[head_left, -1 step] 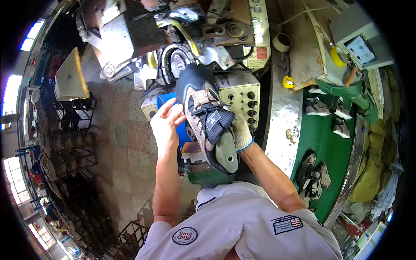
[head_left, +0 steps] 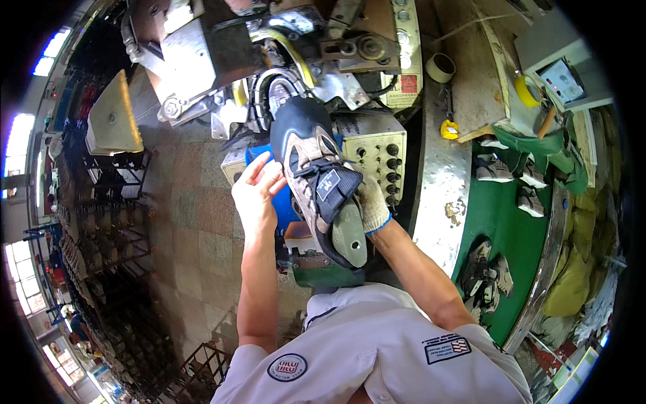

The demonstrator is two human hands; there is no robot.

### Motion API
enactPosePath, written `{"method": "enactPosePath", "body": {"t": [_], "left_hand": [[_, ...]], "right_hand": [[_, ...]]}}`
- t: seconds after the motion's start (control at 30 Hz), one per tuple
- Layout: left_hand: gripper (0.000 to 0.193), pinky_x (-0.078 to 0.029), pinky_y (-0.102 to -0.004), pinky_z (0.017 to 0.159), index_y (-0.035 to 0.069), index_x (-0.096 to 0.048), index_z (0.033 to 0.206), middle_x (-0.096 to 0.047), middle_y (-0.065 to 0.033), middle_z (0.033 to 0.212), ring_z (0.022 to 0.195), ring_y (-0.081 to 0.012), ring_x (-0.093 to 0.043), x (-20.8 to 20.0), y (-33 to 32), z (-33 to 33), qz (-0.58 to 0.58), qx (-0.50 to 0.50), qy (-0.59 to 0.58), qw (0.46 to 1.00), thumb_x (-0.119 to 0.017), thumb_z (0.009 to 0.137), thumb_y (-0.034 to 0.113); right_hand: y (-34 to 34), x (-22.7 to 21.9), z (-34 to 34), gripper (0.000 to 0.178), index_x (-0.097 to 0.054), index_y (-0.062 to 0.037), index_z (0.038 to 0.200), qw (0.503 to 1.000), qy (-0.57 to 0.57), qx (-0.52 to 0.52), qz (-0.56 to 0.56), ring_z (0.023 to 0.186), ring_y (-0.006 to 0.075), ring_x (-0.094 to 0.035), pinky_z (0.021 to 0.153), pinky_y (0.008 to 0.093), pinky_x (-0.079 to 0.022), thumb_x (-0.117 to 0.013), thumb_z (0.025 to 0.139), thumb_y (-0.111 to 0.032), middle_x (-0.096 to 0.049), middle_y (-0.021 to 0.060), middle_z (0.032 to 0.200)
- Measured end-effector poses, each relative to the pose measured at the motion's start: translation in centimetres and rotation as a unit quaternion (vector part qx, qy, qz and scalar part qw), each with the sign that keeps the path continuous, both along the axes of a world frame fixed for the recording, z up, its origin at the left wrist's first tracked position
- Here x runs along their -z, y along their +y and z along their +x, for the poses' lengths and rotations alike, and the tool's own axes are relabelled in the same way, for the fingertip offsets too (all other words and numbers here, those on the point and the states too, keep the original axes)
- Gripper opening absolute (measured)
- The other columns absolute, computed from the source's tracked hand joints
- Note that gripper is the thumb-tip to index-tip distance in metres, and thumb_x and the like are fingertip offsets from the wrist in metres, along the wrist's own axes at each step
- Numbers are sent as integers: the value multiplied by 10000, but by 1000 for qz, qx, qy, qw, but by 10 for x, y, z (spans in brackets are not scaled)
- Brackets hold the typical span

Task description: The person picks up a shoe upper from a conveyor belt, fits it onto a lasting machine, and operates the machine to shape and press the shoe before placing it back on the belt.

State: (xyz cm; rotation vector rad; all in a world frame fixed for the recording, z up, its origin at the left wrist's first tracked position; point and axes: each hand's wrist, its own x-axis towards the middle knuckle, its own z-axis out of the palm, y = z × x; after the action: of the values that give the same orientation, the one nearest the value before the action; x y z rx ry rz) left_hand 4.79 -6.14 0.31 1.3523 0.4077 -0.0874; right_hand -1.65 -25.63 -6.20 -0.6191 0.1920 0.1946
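The shoe (head_left: 294, 151) is between the two hands, its dark toe pointing away from the body and its heel toward it. A grey-green last (head_left: 350, 236) fills its opening, and a black tongue (head_left: 338, 192) lies folded back over the laces. The left hand (head_left: 257, 192) is bare, its fingers loosely spread and slightly bent just beside the shoe — whether they touch it, I cannot tell. The gloved right hand (head_left: 374, 205) is up against the shoe's other side, its fingers hidden behind, so how firmly it grips cannot be told. Ahead of both hands is a machine (head_left: 192, 57), its curved clamp close to the toe. A knob panel (head_left: 373, 151) stands just beyond the right hand, and something blue (head_left: 286, 202) shows between the hands, below the shoe. Farther right of the right hand, a green surface (head_left: 525, 249) carries more shoes (head_left: 494, 273) — some piled together. Racks (head_left: 114, 236) stand well left of the left hand.
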Motion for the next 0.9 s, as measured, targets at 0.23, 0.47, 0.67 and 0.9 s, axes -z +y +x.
{"method": "enactPosePath", "body": {"t": [0.23,0.47,0.67,0.9], "left_hand": [[542,-549,-265,860,-101,-522,1348,-673,-170,1162,992,-183,-680,16,18,25,-45,-20,-82,995,-728,865,33],[511,-535,-377,895,37,-628,1257,-695,-92,1152,1006,-209,-663,56,-10,22,-211,28,103,972,-515,1020,477],[485,-517,-293,765,-4,-682,1104,-712,-55,995,853,-122,-656,89,-3,35,-116,48,72,989,-443,1058,415],[526,-487,-273,700,-11,-708,1018,-708,-43,893,768,-104,-623,58,13,43,-3,90,96,991,-451,1052,447]], "right_hand": [[35,-20,67,481,-528,-19,1404,997,-12,55,-46,1009,120,-646,866,253,-536,-658,969,-179,-659,40,1210],[36,21,87,313,-644,1,1260,986,-33,68,-151,951,124,-651,827,275,-536,-597,1003,-171,-690,70,1112],[43,59,81,306,-647,29,1239,796,-199,180,-542,968,134,-654,861,287,-531,-542,1030,-168,-695,147,1164],[75,33,86,253,-714,-29,1099,989,30,147,11,811,98,-650,751,251,-522,-660,979,-245,-715,23,970]]}}
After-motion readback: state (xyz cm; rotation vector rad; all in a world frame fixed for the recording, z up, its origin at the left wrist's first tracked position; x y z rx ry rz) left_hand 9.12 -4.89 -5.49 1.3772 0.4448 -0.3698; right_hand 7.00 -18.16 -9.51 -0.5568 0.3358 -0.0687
